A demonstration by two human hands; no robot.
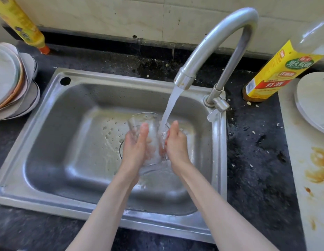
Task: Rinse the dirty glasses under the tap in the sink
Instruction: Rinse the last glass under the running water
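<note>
left hand (135, 145) curled round a clear glass (148, 131), right hand (175, 144) cupping its other side. glass tilted over the sink (67, 124), under water from the tap (221, 42). dark speckled worktop (257, 160), stacked plates (10, 82) left, yellow bottle (277, 73) right.

Clear glass (144, 124), steel-grey sink (70, 109), yellow-label bottle (277, 69).

One head-worn wide-angle view looks steeply down, close over the sink (54, 113) and surrounding counter (257, 160).
</note>
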